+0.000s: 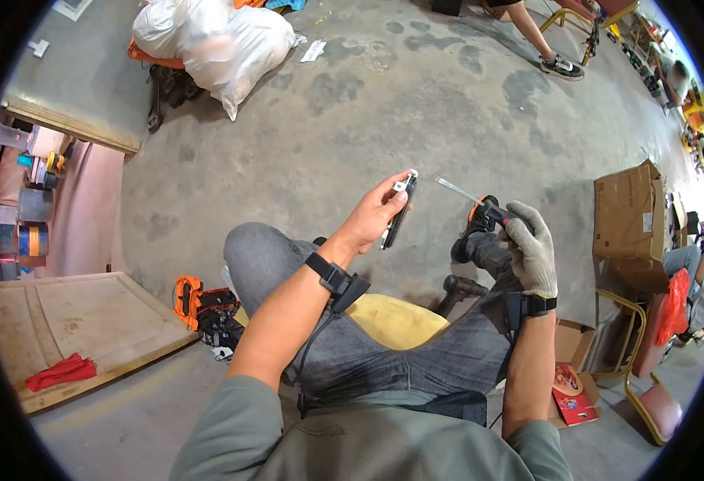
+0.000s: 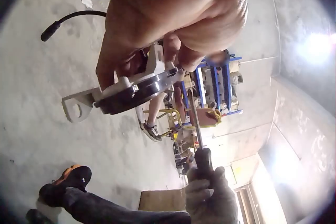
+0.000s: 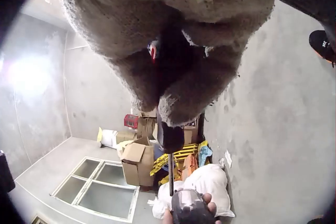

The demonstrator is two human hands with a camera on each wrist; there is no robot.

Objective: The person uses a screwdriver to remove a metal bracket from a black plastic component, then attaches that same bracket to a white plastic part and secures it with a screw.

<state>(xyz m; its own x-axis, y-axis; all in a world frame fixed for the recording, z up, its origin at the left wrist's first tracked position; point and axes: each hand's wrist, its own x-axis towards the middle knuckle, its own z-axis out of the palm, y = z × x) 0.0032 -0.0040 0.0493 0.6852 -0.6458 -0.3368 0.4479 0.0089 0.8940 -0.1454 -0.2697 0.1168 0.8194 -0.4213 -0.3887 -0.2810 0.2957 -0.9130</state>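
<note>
My bare left hand (image 1: 368,218) holds a disc-like part with a glossy black rim (image 2: 137,95) and white mounting tabs (image 2: 79,104). In the head view that part (image 1: 400,215) is seen edge-on, tilted, above the floor between my knees. A knitted grey glove covers my right hand (image 1: 533,250). It grips a screwdriver by its dark handle (image 2: 203,162), and the thin metal shaft (image 2: 195,121) points toward the part. In the head view a small gap separates the screwdriver tip (image 1: 438,180) from the part. The gloved fingers (image 3: 184,98) hide much of the handle.
A power drill (image 1: 458,293) stands by my right leg. To the right are a large cardboard box (image 1: 629,212) and a chair (image 1: 657,405). White sacks (image 1: 240,52) lie ahead, and a wooden panel (image 1: 119,313) with a red cloth (image 1: 62,372) is at left.
</note>
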